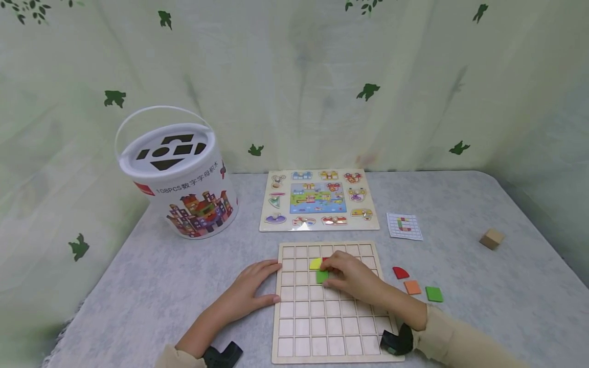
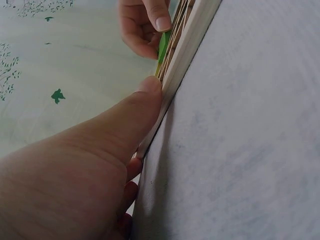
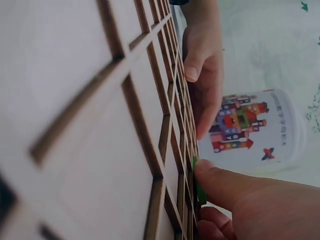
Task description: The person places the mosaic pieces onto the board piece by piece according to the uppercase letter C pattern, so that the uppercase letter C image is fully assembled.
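My right hand (image 1: 353, 276) is over the upper middle of a wooden grid board (image 1: 325, 352), pinching a green square tile (image 1: 321, 277) between thumb and fingers. In the left wrist view that green tile (image 2: 163, 46) stands tilted at the grid, the right thumb on its edge. Just above it lie a yellow tile (image 1: 315, 263) and a red piece (image 1: 325, 259), the red one partly hidden by the fingers. My left hand (image 1: 250, 289) rests against the board's left edge, thumb and fingers extended and touching the frame.
Right of the board lie a red quarter-round piece (image 1: 401, 272), an orange tile (image 1: 412, 287) and a green tile (image 1: 434, 294). Behind are a pattern card (image 1: 404, 226), a picture puzzle board (image 1: 319, 226), a wooden block (image 1: 492, 238) and a white lidded bucket (image 1: 184, 189).
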Tool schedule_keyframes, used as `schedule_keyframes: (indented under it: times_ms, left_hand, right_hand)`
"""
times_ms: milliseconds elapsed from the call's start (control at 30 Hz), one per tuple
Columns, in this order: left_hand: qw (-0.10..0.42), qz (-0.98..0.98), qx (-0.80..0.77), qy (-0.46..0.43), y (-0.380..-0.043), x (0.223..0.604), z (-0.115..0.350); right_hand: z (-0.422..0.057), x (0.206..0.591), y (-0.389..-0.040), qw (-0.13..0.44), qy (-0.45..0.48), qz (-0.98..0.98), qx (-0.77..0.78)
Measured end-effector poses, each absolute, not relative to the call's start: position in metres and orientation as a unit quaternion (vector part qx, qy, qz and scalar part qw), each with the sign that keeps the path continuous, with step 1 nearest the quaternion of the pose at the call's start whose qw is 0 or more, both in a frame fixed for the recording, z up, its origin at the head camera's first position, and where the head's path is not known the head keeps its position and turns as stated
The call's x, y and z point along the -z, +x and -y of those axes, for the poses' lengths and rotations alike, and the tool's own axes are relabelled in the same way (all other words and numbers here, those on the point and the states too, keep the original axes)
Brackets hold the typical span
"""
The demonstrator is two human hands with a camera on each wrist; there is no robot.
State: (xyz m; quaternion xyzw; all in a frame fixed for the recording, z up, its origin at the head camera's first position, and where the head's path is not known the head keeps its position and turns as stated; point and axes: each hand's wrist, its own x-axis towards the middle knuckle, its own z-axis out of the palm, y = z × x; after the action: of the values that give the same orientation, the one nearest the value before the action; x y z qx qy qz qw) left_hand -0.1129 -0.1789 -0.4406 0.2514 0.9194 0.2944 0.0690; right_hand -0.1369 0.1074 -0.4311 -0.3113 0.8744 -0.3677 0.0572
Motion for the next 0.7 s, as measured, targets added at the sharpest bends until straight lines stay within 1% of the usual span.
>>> schedule_keyframes:
  times_ms: [200,567,700]
  left_hand:
    - [0.067,-0.92,-0.293,0.251,-0.1126,0.4409,0.179]
    - [0.076,-0.923,-0.291,0.242,-0.1122,0.4381,0.1775]
    - [0.075,-0.922,-0.292,0.243,-0.1125,0.4389,0.1774]
  right_hand:
    - [-0.104,0.4305,-0.137,0.034,-0.328,-0.884,0.331]
    - [-0.1017,0.4318,-0.1361,0.025,-0.331,-0.885,0.327]
    - [-0.1019,0.4311,-0.1356,0.034,-0.327,-0.891,0.314]
